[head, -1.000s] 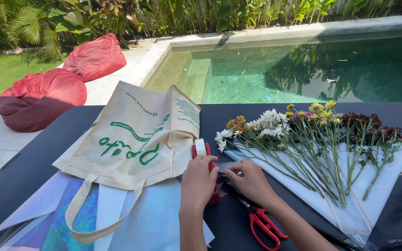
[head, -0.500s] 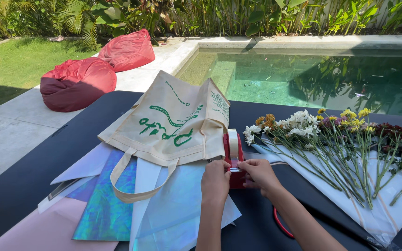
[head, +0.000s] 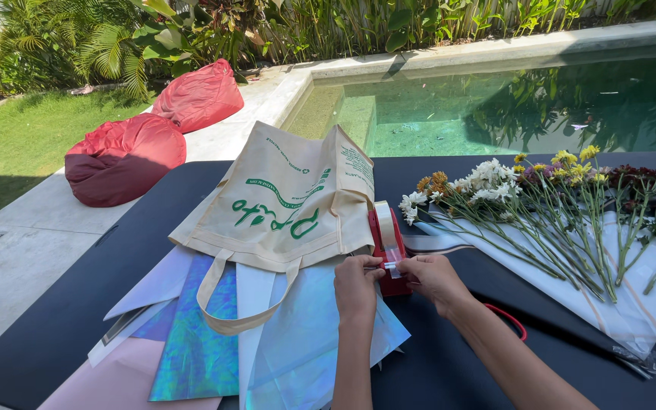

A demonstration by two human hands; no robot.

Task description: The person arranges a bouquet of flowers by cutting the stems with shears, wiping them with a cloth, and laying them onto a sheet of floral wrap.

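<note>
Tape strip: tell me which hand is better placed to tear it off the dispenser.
Probably the right hand: its fingertips pinch the tape strip, beside the red dispenser. The left hand is at the strip's other side.

On the black table (head: 77,319), the red tape dispenser with its clear roll (head: 386,247) stands between the cream canvas tote bag (head: 282,205) on its left and the mixed cut flowers (head: 556,205) on white paper to its right. Both hands, left (head: 356,287) and right (head: 434,279), meet just before it. Iridescent plastic sheets (head: 199,342) lie under the bag, two red fabric beanbags (head: 153,137) behind
</note>
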